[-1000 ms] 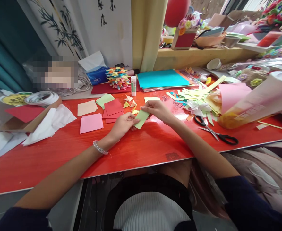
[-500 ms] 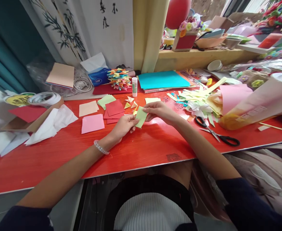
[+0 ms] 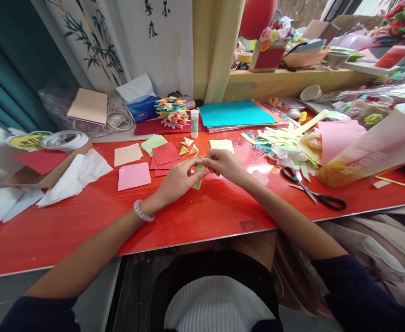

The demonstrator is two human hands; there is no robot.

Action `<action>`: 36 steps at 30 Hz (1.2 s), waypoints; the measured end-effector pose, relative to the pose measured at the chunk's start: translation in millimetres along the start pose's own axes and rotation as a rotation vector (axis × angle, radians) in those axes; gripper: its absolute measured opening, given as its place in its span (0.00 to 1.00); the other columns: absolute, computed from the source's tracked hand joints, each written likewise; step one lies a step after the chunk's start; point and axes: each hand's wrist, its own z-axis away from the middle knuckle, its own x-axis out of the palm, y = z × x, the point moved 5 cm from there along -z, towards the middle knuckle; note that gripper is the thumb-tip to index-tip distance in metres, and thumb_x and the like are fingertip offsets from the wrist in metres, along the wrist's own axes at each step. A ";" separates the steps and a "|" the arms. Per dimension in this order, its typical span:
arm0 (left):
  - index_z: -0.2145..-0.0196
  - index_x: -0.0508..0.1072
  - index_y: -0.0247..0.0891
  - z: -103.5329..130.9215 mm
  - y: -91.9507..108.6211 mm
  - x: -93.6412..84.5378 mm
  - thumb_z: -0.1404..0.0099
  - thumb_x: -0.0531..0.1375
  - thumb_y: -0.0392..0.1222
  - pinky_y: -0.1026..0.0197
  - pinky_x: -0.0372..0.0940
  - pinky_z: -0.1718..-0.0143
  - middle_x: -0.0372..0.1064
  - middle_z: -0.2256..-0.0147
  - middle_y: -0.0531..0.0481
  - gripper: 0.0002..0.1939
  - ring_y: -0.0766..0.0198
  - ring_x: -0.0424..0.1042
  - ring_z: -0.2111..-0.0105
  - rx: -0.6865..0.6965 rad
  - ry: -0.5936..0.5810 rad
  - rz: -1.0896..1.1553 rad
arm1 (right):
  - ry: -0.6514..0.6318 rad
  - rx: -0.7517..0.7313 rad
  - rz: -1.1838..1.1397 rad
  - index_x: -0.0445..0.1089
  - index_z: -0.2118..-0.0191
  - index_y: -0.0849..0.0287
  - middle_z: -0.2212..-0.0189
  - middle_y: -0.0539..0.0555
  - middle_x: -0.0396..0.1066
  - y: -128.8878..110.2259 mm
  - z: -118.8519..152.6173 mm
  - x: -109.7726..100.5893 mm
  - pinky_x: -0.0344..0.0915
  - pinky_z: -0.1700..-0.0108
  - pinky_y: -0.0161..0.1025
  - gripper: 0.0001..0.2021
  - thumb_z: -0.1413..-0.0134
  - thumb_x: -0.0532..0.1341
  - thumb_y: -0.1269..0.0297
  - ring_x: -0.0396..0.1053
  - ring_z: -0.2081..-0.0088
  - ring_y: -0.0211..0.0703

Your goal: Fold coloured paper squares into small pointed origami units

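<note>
Both hands meet over the middle of the red table [image 3: 202, 212], on a small light green piece of paper [image 3: 198, 180]. My left hand [image 3: 179, 179] has its thumb and fingers around the paper and covers much of it. My right hand [image 3: 222, 163] pinches at its upper end, with fingertips against those of the left. Just behind the hands lie small folded paper triangles [image 3: 184, 148] in yellow and pale orange. A pale yellow-green paper square [image 3: 222, 145] rests beyond my right hand.
Left of the hands lie pink [image 3: 134, 176], red [image 3: 165, 153] and peach paper squares [image 3: 128, 156]. A glue stick [image 3: 194, 124] stands behind, beside a spiky folded-paper piece [image 3: 172, 113]. Black-handled scissors [image 3: 308, 189] and paper strips [image 3: 281, 140] lie to the right.
The green paper lay flat and broad between the hands; now it looks narrower and is mostly covered. The hands have come together, my left fingers reaching over to my right fingertips.
</note>
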 end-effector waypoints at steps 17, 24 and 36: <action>0.60 0.70 0.42 -3.5 -22.4 -11.8 0.39 0.62 0.44 0.65 0.65 0.77 0.75 0.72 0.53 0.10 0.66 0.71 0.76 -0.119 0.248 0.582 | -0.044 0.116 -0.318 0.72 0.67 0.63 0.72 0.53 0.71 -3.8 1.2 -6.7 0.68 0.68 0.35 0.10 0.47 0.62 0.60 0.68 0.70 0.36; 0.58 0.78 0.43 0.4 -15.0 -20.1 0.37 0.59 0.40 0.59 0.67 0.58 0.76 0.58 0.50 0.11 0.61 0.73 0.58 -0.011 0.301 0.373 | -0.009 0.150 -0.431 0.73 0.66 0.64 0.71 0.54 0.72 3.3 -0.8 -9.3 0.69 0.68 0.36 0.10 0.47 0.63 0.61 0.69 0.70 0.37; 0.54 0.76 0.45 0.6 -6.6 -19.4 0.36 0.56 0.36 0.59 0.65 0.56 0.72 0.54 0.48 0.15 0.62 0.70 0.55 0.089 0.192 0.210 | -0.014 0.158 -0.435 0.72 0.70 0.65 0.73 0.54 0.70 3.6 -0.2 -9.0 0.68 0.67 0.35 0.14 0.50 0.65 0.56 0.68 0.71 0.36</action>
